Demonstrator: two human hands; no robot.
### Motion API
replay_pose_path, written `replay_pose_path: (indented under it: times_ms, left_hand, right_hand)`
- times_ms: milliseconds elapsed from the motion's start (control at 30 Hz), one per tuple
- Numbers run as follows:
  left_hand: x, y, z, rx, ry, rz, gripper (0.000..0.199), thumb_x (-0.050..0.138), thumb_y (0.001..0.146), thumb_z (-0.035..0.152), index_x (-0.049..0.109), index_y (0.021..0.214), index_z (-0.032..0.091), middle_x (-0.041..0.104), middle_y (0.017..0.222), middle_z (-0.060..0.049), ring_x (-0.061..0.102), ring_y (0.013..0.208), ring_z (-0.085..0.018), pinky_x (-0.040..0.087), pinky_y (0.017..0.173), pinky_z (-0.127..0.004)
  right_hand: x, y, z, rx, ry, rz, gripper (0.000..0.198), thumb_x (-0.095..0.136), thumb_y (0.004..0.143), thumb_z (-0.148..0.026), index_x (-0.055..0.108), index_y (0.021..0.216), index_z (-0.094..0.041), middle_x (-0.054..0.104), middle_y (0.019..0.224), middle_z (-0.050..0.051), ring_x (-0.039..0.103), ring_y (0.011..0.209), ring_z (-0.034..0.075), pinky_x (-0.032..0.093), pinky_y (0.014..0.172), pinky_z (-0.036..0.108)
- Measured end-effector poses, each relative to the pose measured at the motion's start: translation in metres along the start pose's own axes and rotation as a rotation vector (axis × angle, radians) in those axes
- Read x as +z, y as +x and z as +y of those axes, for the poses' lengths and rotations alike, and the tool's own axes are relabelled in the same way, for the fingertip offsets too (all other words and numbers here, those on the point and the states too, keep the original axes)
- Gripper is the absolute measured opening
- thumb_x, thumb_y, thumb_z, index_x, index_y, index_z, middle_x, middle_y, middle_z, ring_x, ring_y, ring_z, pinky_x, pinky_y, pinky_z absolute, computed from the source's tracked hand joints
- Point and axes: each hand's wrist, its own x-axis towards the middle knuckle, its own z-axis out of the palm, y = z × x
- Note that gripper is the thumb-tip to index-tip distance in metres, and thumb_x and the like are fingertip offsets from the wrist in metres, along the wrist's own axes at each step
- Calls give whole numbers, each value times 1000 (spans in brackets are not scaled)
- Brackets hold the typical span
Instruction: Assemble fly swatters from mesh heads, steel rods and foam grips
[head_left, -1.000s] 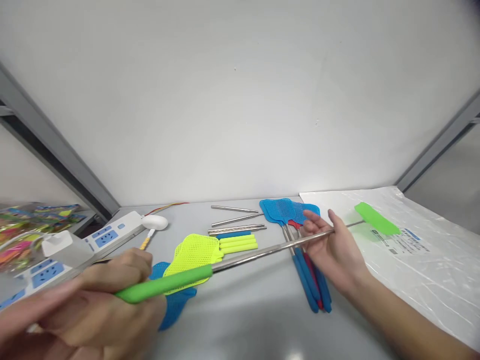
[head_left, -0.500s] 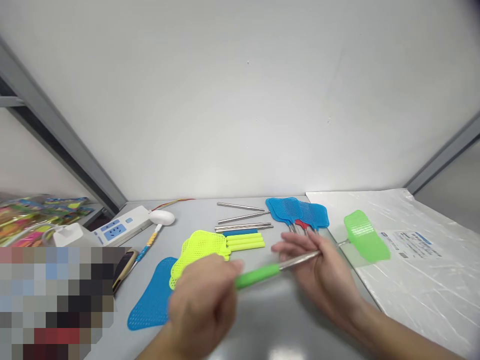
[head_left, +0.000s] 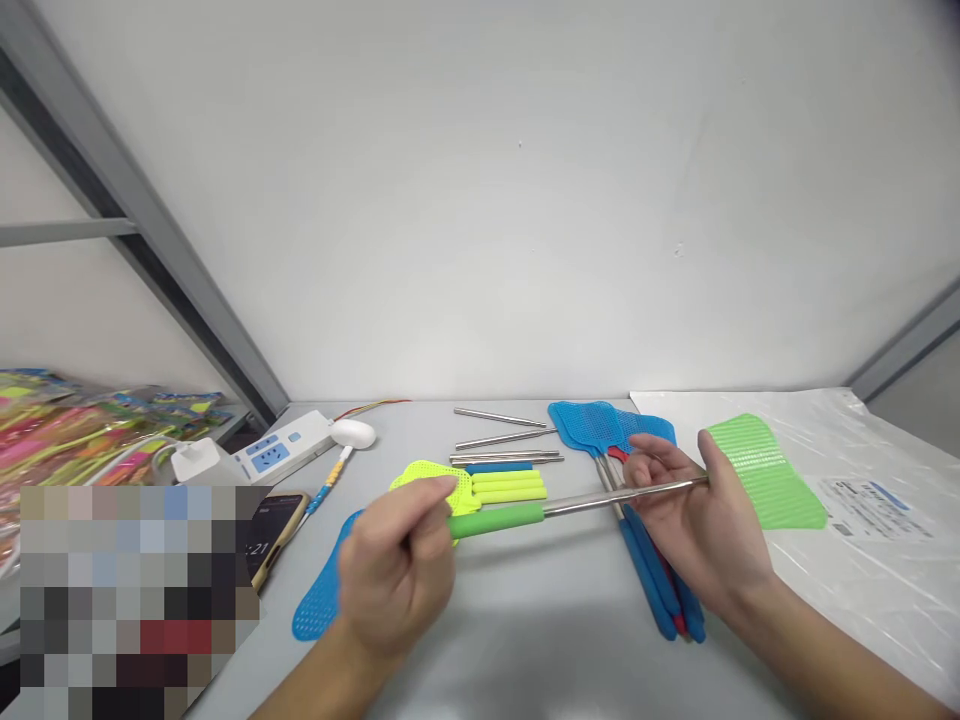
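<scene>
Your left hand is fisted round the grip of the green fly swatter; your right hand, fingers loosely curled, has its shaft at the thumb, near the head. Swatter spans both hands above the table. Left of your left hand: blue mesh head, partly hidden. Beyond: yellow tubes; farther, between hands, metal rods.

Our left forearm rises from the near edge, slanting far and rightward, and our left hand is clenched into a fist, its fingers folded inward. Our right forearm reaches in from the near right, running far and leftward. Our right hand sits well apart from the left one, palm turned largely upward, thumb raised, fingers loosely curled toward the left.
</scene>
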Motion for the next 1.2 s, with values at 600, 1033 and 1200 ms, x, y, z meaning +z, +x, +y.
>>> replay_pose_path:
  times_ms: [600,1033,1200]
  left_hand:
    - [28,-24,34,265,22,-746,24,37,99,36,54,106,20,68,74,1,62,55,-18,45,47,-28]
    - [29,-19,17,172,24,-816,22,41,97,26,57,111,18,71,81,-4,68,69,-18,53,60,-29]
    - [28,-20,11,169,43,-815,19,42,96,25,57,107,18,70,77,-2,67,63,-19,51,53,-29]
  right_hand:
    - [6,-11,5,-103,-268,-203,53,35,94,-55,75,99,-20,71,97,11,59,83,24,43,86,39]
    - [-2,3,-4,-415,-156,121,34,45,92,-51,64,87,-23,58,76,2,42,55,13,44,61,30]
    - [-3,8,-6,-501,-211,153,12,60,87,-34,57,82,-23,51,76,-3,37,50,9,40,53,28]
